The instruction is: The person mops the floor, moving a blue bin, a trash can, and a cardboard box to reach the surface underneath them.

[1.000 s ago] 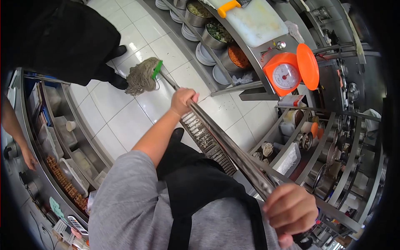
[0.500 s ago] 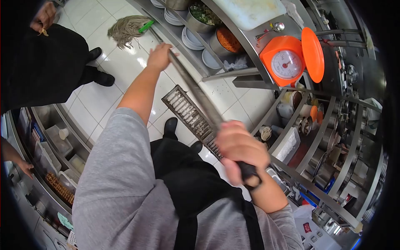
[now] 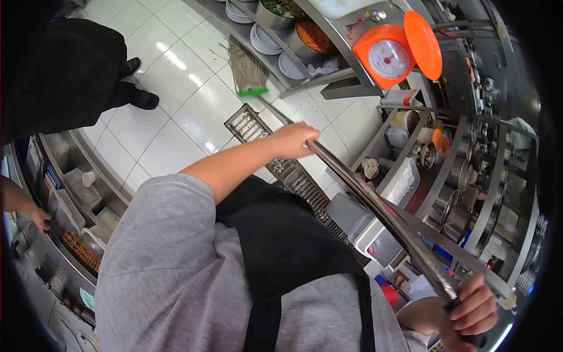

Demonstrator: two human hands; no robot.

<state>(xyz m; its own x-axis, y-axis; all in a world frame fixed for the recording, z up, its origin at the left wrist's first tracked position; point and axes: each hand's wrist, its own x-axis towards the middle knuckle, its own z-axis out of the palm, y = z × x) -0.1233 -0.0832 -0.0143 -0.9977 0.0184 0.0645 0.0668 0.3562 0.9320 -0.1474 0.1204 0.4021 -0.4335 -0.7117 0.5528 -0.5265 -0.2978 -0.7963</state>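
A mop with a long metal handle (image 3: pixel 375 202) runs diagonally across the view. My left hand (image 3: pixel 295 141) is closed around the middle of the shaft. At the lower right, my right hand (image 3: pixel 472 311) wraps the black grip at its upper end. The grey string mop head (image 3: pixel 247 67), below a green clamp (image 3: pixel 253 92), lies spread on the white tiles beside the steel shelf unit. A slatted drain grate (image 3: pixel 305 185) in the floor passes beneath my left forearm and the handle.
A co-worker in a black apron (image 3: pixel 70 76) stands at the left; another person's hand (image 3: pixel 40 218) touches the left counter. An orange scale (image 3: pixel 381 56) sits on the steel table. Racks with pots (image 3: pixel 440 205) line the right, and a grey bin (image 3: pixel 352 214) stands near the grate.
The mop head has come closer from the far left, its strands now trailing behind the clamp. Both hands have moved right with the handle, my right hand out to the lower right.
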